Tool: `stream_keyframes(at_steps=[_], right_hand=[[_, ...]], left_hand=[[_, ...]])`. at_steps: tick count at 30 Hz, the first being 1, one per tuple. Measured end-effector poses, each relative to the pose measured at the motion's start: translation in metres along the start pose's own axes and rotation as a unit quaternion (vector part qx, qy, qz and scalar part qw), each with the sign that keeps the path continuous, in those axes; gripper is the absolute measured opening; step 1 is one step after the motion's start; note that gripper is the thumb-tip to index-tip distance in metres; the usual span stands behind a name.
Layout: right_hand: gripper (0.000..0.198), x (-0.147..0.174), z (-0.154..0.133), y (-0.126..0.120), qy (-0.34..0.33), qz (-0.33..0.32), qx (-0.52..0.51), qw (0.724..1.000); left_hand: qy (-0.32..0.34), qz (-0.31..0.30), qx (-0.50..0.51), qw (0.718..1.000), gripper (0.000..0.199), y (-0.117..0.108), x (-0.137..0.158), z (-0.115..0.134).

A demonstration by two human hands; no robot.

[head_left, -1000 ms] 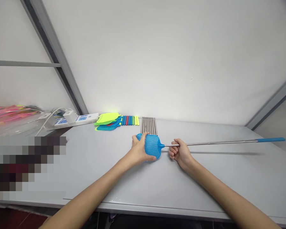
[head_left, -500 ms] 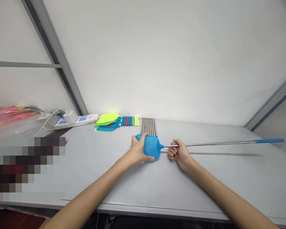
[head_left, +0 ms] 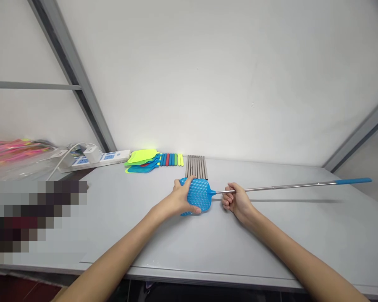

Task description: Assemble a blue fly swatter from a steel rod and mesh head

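Observation:
A blue fly swatter (head_left: 199, 194) with a perforated head lies across the view, its thin metal rod (head_left: 290, 186) stretching right to a blue handle grip (head_left: 353, 181). My left hand (head_left: 184, 196) grips the head across its width, thumb on the near edge and fingers at the far edge. Curled around the rod close to the head is my right hand (head_left: 234, 199). The rod's shadow falls on the table, so the handle end is raised. Just behind the head, several metal rods (head_left: 196, 167) lie side by side.
Yellow, green and blue swatter heads (head_left: 142, 161) are piled at the back left, beside a row of coloured handle grips (head_left: 171, 160). A power strip (head_left: 110, 157) with plugged-in chargers and a cable stands farther left. Pink items in clear plastic (head_left: 17, 153) lie at the far left.
The handle end of the swatter has shifted slightly left and up in the view. Both hands keep their hold; the left thumb has slid slightly left along the head.

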State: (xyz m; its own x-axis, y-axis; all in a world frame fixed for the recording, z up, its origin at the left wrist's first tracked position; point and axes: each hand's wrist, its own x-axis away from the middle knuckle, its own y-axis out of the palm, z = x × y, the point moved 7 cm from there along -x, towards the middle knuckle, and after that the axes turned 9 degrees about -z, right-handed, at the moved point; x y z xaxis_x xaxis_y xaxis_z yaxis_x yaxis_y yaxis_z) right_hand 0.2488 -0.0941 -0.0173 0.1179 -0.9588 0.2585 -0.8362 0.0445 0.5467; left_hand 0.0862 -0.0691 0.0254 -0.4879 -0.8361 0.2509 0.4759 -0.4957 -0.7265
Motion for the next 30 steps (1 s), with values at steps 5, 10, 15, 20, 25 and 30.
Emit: stream_keyframes(at_steps=[5,10,15,20,25,30], right_hand=[[0.035,-0.002,0.001,-0.002,0.001,-0.003,-0.001,1.0],[0.034,-0.003,0.0,-0.005,0.006,0.002,0.007,1.0],[0.035,-0.003,0.0,-0.004,0.006,-0.006,0.011,1.0],[0.034,-0.003,-0.002,-0.004,0.01,-0.006,0.02,1.0],[0.032,-0.002,-0.007,-0.005,0.013,0.003,0.038,0.999],[0.029,-0.004,-0.011,-0.007,0.003,0.01,0.052,0.999]], left_hand=[[0.002,-0.001,-0.006,1.0,0.098,0.0,0.0,0.001],[0.0,0.005,0.005,1.0,0.098,0.0,0.001,0.002],[-0.003,0.001,0.007,1.0,0.098,0.0,0.002,0.003],[0.002,-0.003,-0.006,1.0,0.1,0.0,0.001,0.001],[0.002,-0.024,-0.028,0.999,0.108,0.0,0.001,-0.003],[0.001,-0.045,-0.039,0.998,0.107,-0.003,0.003,-0.003]])
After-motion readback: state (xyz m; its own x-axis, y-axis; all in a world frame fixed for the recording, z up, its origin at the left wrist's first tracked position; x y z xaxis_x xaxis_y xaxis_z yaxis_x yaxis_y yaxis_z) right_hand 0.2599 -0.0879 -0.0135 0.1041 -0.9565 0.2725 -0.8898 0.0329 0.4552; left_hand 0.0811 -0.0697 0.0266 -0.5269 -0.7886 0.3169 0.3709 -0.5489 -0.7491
